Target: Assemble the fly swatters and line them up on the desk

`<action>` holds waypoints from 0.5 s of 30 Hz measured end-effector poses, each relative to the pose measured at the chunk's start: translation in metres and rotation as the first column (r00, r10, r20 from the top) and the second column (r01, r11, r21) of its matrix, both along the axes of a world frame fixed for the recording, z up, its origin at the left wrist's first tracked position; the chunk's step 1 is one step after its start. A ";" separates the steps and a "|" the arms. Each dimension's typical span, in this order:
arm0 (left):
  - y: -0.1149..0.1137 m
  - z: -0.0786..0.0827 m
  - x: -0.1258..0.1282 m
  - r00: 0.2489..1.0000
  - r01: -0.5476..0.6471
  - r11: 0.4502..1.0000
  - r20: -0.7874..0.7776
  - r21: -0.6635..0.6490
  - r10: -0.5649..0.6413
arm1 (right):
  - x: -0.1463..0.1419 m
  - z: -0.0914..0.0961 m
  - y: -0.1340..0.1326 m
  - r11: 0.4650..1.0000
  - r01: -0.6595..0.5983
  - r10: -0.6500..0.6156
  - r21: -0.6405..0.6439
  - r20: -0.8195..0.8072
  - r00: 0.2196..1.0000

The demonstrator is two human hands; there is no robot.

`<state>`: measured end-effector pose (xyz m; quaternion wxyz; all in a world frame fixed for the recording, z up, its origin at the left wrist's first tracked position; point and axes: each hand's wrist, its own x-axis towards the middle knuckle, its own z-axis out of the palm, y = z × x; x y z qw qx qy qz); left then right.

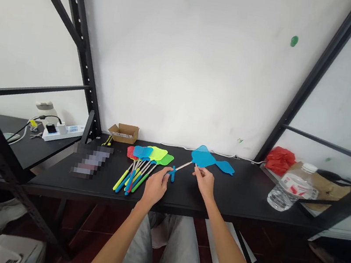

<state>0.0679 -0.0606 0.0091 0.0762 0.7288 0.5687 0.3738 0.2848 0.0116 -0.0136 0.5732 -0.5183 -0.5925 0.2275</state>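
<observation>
Left hand [155, 187] holding blue fly swatter [203, 157], right fingers [198, 173] pinching its shaft

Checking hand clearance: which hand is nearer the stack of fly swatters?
Left. The left hand is just off the right side of the stack of fly swatters; the right hand is farther right, at the head end of the blue fly swatter.

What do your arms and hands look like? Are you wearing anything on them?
My left arm and right arm are bare, with no sleeves showing. My left hand and right hand have no gloves, and I can't see any rings, watches or markings. The only clothes in view are grey trousers.
</observation>
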 end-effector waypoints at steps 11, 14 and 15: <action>-0.026 0.010 -0.030 0.697 -0.496 0.853 -0.509 0.165 0.504 | -0.003 0.002 -0.001 0.929 0.363 -0.301 -0.074 0.420 0.856; -0.030 0.008 -0.028 0.683 -0.514 0.848 -0.536 0.129 0.496 | -0.005 0.003 0.000 0.918 0.374 -0.271 -0.129 0.485 0.831; -0.031 0.008 -0.026 0.686 -0.510 0.852 -0.540 0.122 0.488 | -0.006 0.003 0.001 0.912 0.382 -0.261 -0.152 0.506 0.822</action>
